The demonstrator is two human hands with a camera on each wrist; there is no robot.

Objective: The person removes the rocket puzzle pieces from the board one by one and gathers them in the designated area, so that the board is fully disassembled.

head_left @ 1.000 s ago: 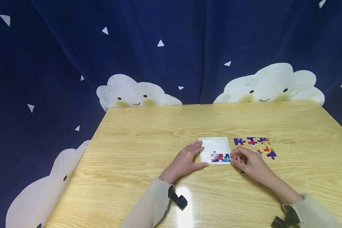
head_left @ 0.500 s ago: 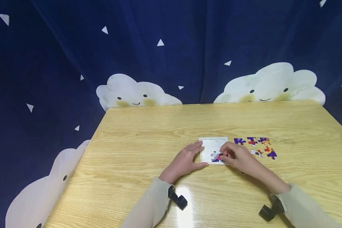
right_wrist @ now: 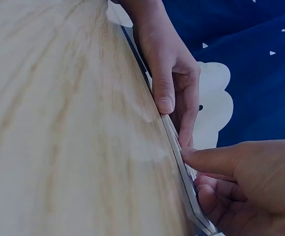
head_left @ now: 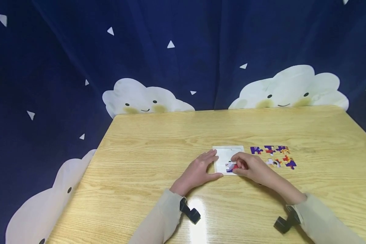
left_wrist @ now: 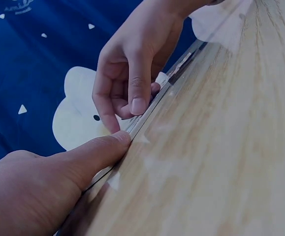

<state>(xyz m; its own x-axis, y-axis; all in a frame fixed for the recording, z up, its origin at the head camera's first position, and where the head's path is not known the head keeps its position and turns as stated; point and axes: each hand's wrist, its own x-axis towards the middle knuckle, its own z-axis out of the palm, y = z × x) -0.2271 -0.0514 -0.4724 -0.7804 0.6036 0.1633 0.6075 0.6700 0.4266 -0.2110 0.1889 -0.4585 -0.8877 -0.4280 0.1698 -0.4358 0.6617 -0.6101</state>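
A white puzzle tray (head_left: 228, 147) lies on the table, with partly hidden colourful pieces (head_left: 229, 167) in its near part. My left hand (head_left: 198, 169) holds the tray's left side, its thumb at the near edge and its fingers near the upper left corner. Over the tray's near right part, the curled fingers and thumb of my right hand (head_left: 252, 168) pinch at a puzzle piece, mostly covered by the hand. The right wrist view shows the right thumb (right_wrist: 213, 160) at the tray's near edge (right_wrist: 189, 184), close to the left hand (right_wrist: 169, 69).
Several loose puzzle pieces (head_left: 269, 149) lie in two rows right of the tray. Part of a dark thing shows under the right wrist. The wooden table (head_left: 146, 152) meets a dark blue curtain (head_left: 201, 51) with cloud shapes behind it.
My right hand has moved left from the tray's right edge to over the pieces inside, uncovering loose pieces on the right. My left hand stays on the tray.
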